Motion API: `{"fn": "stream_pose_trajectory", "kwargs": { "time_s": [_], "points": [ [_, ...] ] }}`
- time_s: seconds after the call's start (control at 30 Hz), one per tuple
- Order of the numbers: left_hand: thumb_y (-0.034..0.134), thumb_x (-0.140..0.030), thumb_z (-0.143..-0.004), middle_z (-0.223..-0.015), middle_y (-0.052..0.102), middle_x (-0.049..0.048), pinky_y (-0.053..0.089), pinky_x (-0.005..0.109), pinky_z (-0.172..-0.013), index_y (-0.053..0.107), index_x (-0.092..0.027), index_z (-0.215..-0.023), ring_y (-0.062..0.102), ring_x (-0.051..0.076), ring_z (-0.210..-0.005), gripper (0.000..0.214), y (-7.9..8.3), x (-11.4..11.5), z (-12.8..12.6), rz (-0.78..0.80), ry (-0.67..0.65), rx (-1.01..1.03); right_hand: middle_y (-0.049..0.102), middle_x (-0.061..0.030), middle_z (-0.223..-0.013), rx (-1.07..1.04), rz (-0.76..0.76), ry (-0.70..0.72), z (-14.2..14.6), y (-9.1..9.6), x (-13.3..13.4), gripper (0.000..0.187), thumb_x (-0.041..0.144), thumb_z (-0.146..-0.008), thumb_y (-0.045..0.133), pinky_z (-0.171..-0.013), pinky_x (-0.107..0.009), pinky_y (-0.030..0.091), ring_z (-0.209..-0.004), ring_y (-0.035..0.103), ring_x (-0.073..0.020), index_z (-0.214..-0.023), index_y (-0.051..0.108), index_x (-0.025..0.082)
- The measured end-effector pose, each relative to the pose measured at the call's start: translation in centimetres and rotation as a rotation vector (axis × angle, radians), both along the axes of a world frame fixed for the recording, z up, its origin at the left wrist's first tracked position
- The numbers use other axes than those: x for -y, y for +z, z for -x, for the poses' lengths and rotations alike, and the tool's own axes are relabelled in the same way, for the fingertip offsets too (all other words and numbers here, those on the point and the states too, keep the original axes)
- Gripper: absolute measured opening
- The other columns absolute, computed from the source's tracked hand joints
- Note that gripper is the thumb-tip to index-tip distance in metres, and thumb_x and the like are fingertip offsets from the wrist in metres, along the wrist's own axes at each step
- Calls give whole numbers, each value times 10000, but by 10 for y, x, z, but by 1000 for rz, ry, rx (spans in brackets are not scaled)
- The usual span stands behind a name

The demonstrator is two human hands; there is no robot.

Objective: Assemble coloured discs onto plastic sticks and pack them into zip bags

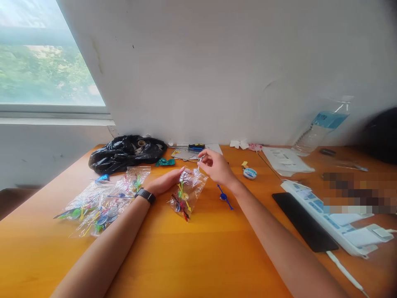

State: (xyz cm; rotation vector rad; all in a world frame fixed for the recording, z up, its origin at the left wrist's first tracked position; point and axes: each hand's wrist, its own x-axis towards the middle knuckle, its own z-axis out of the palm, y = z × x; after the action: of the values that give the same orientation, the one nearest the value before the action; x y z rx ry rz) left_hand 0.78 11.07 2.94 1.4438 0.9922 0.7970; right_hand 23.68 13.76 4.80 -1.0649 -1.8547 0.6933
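Note:
My left hand, with a black watch on the wrist, grips the top of a small clear plastic bag that holds several coloured plastic pieces. My right hand hovers just right of the bag's mouth, its fingers pinched on a small pale piece that I cannot make out. A blue plastic piece lies loose on the orange table under my right wrist.
Two more clear bags of coloured pieces lie at the left. A black plastic bag sits by the wall. A black phone, a white power strip, papers and a water bottle are at the right.

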Motion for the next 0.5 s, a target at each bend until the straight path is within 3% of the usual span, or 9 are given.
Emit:
{"fn": "stream_pose_trajectory", "kwargs": {
  "time_s": [0.27,0.43,0.5],
  "points": [
    [627,-540,-961,-734,751,71,597,487,-951,798,-195,-841,706,363,-1036,404,11,7,1,-9,28,-33,667,-7,-726,-86,-141,-234,12,-1,7,50,238,-797,681,-615,-272,465,-645,576,-153,-801,651,197],
    [687,-548,-936,-755,751,65,590,435,-904,775,-201,-814,695,329,-975,378,4,3,-1,31,18,50,715,-23,-755,17,-55,-102,14,1,10,77,246,-811,711,-622,-273,452,-661,584,-153,-837,734,177],
    [685,-597,-932,-810,767,79,576,429,-941,780,-188,-851,694,331,-1012,427,-4,-4,-1,42,-59,114,738,-26,-779,103,-20,-23,14,4,11,113,279,-828,732,-619,-276,432,-671,575,-154,-863,778,183]
  ]
}}
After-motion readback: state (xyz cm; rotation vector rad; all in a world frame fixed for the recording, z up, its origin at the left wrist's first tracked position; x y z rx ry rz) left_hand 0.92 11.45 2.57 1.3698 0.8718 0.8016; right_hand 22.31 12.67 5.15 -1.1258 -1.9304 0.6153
